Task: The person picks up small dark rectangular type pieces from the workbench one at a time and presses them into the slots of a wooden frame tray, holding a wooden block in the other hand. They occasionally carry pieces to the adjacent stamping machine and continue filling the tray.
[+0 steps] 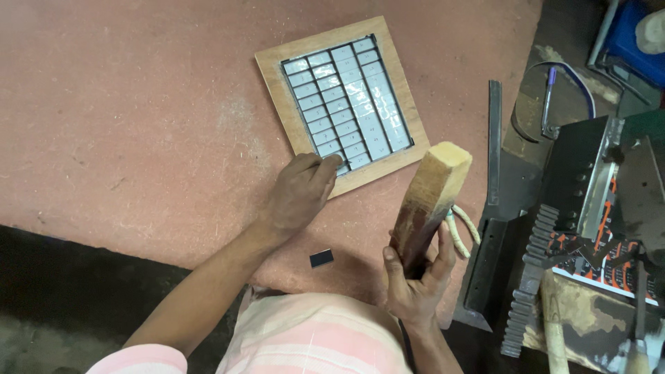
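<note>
The left hand [299, 194] presses its bunched fingertips [325, 166] onto the near corner of the square wooden frame filled with rows of pale grey rectangular tiles [344, 102]; the frame stretches away beyond the fingers. The right hand [415, 273], well to the side, wraps its fingers round a thick squared timber block [429, 201], long axis upright, leaning slightly. A small black rectangular piece [321, 258] lies between the wrists.

It was a workshop: beside the sawdust-strewn red worktop [138, 118] lay a hacksaw [554, 97], metal brackets [495, 228], a toothed rack [530, 277] and wooden-handled tools [554, 332].
</note>
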### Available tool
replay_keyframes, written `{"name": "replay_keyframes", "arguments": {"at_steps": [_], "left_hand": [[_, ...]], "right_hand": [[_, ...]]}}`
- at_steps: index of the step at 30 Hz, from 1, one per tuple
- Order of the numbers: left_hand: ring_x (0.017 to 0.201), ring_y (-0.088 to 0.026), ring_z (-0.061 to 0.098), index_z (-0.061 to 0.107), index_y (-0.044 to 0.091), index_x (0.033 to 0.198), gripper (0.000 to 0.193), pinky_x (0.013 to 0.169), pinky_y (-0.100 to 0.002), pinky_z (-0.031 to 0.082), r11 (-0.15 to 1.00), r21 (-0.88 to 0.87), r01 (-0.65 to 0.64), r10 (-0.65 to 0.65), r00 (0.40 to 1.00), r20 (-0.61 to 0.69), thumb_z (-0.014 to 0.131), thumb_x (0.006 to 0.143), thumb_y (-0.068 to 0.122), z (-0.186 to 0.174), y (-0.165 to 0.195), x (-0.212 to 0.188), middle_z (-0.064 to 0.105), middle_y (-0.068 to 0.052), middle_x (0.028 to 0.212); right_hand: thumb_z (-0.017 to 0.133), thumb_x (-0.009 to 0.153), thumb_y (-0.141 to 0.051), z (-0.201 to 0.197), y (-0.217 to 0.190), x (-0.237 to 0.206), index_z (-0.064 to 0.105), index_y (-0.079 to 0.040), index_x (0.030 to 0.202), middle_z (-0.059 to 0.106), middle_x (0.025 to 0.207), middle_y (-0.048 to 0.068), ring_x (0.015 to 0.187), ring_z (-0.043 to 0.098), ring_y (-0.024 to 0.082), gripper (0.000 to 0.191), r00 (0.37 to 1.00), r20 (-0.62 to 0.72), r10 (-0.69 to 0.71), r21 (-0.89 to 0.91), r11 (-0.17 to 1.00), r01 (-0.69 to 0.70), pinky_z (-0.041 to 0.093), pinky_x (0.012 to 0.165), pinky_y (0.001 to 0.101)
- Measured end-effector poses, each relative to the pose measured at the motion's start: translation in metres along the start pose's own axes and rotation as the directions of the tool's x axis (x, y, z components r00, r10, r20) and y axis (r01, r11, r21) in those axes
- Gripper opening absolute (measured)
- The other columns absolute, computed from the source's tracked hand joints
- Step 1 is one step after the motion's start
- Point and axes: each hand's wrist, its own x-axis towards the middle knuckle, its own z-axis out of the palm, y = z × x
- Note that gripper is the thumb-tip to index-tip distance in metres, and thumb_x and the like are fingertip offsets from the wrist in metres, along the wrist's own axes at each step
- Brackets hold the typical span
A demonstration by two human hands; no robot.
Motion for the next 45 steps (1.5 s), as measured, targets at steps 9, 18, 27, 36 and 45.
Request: {"name": "replay_keyframes", "arguments": {"at_steps": [9,18,27,36,45], "left_hand": [[0.079,-0.031,0.064,0.062,0.001,0.115,0.023,0.07,-0.041,0.055,0.999,0.0,0.05,-0.05,0.999,0.016,0.068,0.093,0.002,0.001,-0.001,0.002,0.062,-0.014,0.079],[0.086,-0.032,0.069,0.062,0.002,0.114,0.024,0.074,-0.043,0.056,0.983,-0.109,0.145,-0.144,0.989,0.015,0.07,0.092,0.005,0.002,0.001,0.008,0.07,-0.015,0.089],[0.081,-0.029,0.073,0.061,0.001,0.117,0.028,0.07,-0.041,0.058,0.947,-0.197,0.253,-0.246,0.967,0.062,0.07,0.091,0.003,0.006,-0.003,0.004,0.069,-0.016,0.093],[0.084,-0.031,0.071,0.06,0.002,0.12,0.031,0.073,-0.041,0.058,0.952,-0.196,0.233,-0.222,0.972,0.08,0.07,0.09,0.001,0.002,0.0,0.005,0.067,-0.018,0.098],[0.082,-0.034,0.068,0.063,0.003,0.118,0.028,0.069,-0.042,0.056,0.966,-0.127,0.227,-0.228,0.974,0.001,0.07,0.091,0.005,0.001,0.007,0.008,0.067,-0.017,0.089]], "right_hand": [[0.071,0.095,-0.007,0.006,0.004,-0.009,0.022,-0.003,0.158,0.076,0.107,0.022,0.085,0.079,0.022,0.08,0.993,0.027,0.112,-0.173,0.979,-0.106,0.062,0.07,0.0319],[0.072,0.09,-0.017,0.011,-0.002,0.025,0.037,-0.01,0.156,0.075,0.109,0.023,0.092,0.081,0.032,0.075,0.798,0.235,0.555,-0.441,0.792,-0.421,0.064,0.078,0.0388],[0.073,0.094,-0.014,0.009,0.008,0.023,0.036,-0.015,0.16,0.071,0.122,0.026,0.104,0.071,0.038,0.076,0.824,0.259,0.504,-0.45,0.818,-0.359,0.059,0.08,0.0406],[0.073,0.094,-0.008,0.012,-0.012,0.042,0.047,-0.011,0.152,0.068,0.13,0.027,0.113,0.069,0.04,0.064,0.939,0.296,0.176,-0.472,0.882,-0.016,0.058,0.091,0.0432],[0.07,0.104,-0.009,0.005,-0.013,0.01,0.024,-0.011,0.16,0.069,0.126,0.017,0.109,0.074,0.023,0.072,0.989,-0.1,0.11,0.201,0.976,-0.089,0.062,0.086,0.0296]]}}
